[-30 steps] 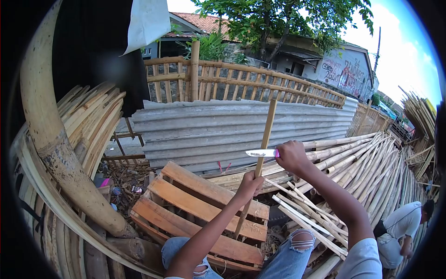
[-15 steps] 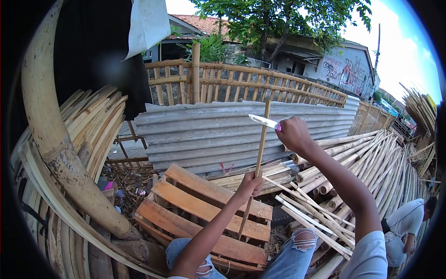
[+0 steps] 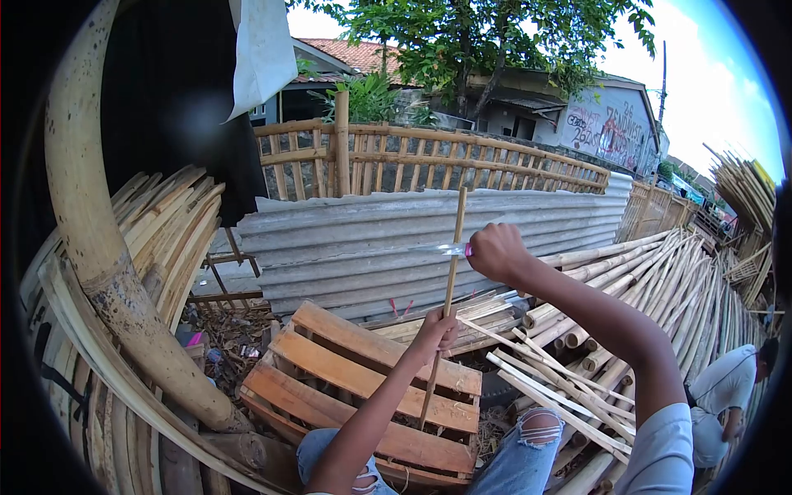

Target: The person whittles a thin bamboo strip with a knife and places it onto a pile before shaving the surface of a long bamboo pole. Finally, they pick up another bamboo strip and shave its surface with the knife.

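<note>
My left hand [image 3: 436, 333] is wrapped round a thin bamboo stick [image 3: 454, 276], which stands nearly upright with its lower end over an orange-brown slatted wooden pallet [image 3: 363, 373]. In my right hand [image 3: 497, 252] is the pink handle of a knife [image 3: 445, 249]. Its blade points left and crosses the stick in this view, a little below the stick's top end and well above my left hand. My denim-covered knees are on either side of the stick's lower end.
Bamboo poles [image 3: 643, 280] and pale split strips [image 3: 561, 396] lie to the right. A thick bamboo pole [image 3: 124, 289] leans at left before bundled slats [image 3: 165, 223]. Corrugated sheeting [image 3: 346, 256] stands ahead. Another person [image 3: 722, 392] crouches at far right.
My right hand and the knife have moved down and slightly left along the stick. The blade now looks thinner, turned more edge-on. My left hand keeps its grip.
</note>
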Demonstrator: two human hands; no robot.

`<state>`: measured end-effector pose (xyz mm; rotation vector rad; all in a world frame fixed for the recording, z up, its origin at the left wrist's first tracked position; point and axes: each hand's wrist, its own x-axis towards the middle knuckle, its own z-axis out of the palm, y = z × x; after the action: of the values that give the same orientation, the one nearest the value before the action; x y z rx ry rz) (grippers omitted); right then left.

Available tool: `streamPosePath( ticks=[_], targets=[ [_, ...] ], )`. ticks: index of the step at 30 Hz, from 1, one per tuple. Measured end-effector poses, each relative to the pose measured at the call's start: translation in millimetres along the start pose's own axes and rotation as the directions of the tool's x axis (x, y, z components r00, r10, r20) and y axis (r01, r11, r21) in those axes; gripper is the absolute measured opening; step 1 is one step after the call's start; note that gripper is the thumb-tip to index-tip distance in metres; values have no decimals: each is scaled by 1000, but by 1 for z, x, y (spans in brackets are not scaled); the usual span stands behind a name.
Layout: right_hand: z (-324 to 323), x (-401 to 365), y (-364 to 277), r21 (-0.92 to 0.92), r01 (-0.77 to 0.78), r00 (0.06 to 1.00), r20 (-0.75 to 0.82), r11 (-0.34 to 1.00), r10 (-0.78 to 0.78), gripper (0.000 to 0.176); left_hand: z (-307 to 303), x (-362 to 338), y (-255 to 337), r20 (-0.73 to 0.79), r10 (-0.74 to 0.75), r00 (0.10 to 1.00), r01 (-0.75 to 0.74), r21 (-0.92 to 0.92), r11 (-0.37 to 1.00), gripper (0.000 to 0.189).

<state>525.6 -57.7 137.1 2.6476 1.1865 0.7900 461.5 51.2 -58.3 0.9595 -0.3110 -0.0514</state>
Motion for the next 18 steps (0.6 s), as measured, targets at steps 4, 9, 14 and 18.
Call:
streamPosePath(
  ticks=[4,9,14,18],
  targets=[
    [7,6,-4,-20,-12,999,-31,1000,11,17,-4,1,5,-12,-8,1000,8,-47,999,23],
    [10,14,-8,-39,57,994,-86,998,-60,16,-10,-2,10,-17,-10,1000,9,-58,998,27],
    [10,16,-1,-54,66,993,-94,996,-71,16,-9,1,7,-3,-21,1000,21,-74,997,28],
    [-7,47,56,190,-371,849,-328,909,415,29,-5,-7,7,8,-27,1000,28,-94,995,28]
  ],
)
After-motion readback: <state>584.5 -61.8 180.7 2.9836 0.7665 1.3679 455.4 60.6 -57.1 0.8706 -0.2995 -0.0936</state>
